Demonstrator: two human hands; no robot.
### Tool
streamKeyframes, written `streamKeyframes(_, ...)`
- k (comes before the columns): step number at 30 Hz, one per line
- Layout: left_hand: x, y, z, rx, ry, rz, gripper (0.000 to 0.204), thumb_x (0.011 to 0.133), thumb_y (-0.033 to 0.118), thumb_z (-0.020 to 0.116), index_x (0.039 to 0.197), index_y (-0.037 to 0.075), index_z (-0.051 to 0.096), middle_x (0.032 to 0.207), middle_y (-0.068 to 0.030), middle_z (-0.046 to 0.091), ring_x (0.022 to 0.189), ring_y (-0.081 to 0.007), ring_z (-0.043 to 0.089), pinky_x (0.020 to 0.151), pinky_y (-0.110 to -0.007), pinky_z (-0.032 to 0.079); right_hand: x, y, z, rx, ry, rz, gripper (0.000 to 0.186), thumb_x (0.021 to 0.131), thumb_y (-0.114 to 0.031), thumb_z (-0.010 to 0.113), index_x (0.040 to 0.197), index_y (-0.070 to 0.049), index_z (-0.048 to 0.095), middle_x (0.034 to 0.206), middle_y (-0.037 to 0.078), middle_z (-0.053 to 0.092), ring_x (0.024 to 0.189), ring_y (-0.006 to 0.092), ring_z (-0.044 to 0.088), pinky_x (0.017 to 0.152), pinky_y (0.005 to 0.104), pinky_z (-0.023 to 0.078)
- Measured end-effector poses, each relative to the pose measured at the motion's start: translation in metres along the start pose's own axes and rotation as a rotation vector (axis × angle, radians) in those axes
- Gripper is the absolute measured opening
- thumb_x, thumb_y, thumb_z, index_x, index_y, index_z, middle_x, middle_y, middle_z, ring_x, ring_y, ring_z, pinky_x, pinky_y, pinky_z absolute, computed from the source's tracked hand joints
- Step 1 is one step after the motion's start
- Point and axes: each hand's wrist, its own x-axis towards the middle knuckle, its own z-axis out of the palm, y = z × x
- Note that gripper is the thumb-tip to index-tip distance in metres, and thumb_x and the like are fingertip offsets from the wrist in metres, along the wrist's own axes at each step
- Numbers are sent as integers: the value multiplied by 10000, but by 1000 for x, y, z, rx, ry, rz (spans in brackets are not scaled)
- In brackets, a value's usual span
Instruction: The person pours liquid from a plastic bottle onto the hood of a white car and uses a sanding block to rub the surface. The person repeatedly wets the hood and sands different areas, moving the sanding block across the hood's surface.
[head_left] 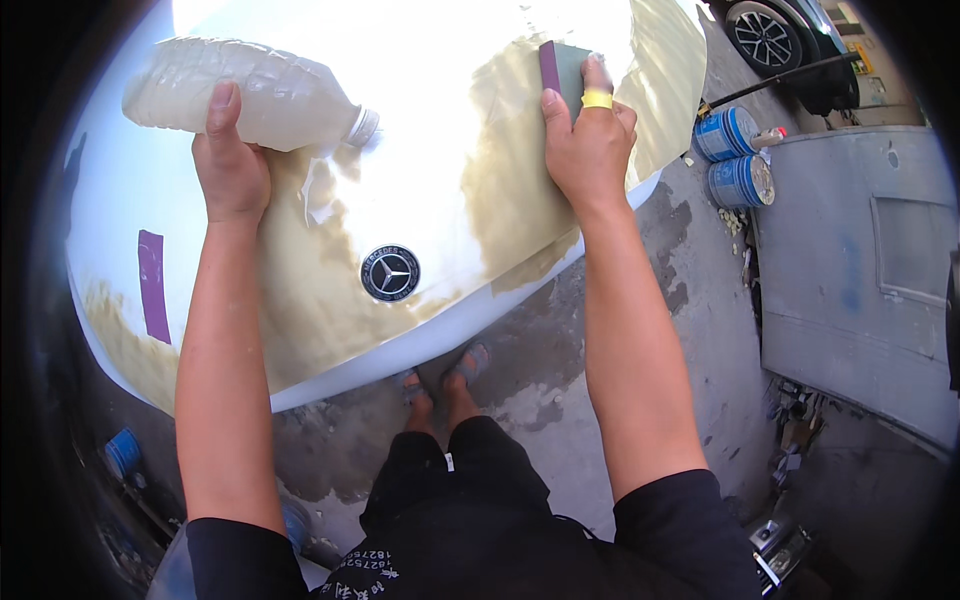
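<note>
My left hand [232, 170] is wrapped round a clear plastic bottle [245, 88] of cloudy whitish liquid. The bottle lies tilted on its side above a white car panel [425, 180], its neck pointing right and slightly down. To the right, my right hand [590, 155] grips a grey-green sanding block [570, 68] with a purple edge, pressed to the panel; its underside is hidden. One finger there wears a yellow band [597, 98]. Tan patches [510, 150] spread over the panel, with a wet shine in places. A round dark badge [390, 273] sits near the panel's close edge.
A purple strip of sandpaper [152, 287] lies on the panel at left. Beyond the panel's right side stand two blue-and-white buckets [738, 182] and a grey metal panel [850, 270]. A car wheel [764, 38] shows at far right. Wet patches mark the concrete floor [540, 400].
</note>
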Motion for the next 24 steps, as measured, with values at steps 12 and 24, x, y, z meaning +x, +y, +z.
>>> streamKeyframes(12,-1,4,3,-38,-35,-6,614,947,462,521,1313,-30,487,1297,-129,541,1216,-255,514,1077,-391,370,-40,12,-12,53,108,13,642,908,-258,651,1448,-4,414,1185,256,598,1079,403,478,962,483,384)
streamKeyframes(24,-5,9,0,-44,-44,-37,652,934,477,554,1342,-22,451,1309,-132,525,1224,-259,511,1083,-398,375,-149,-33,-3,35,115,-7,715,872,-216,691,1489,-83,353,1338,190,559,1115,402,481,983,526,358)
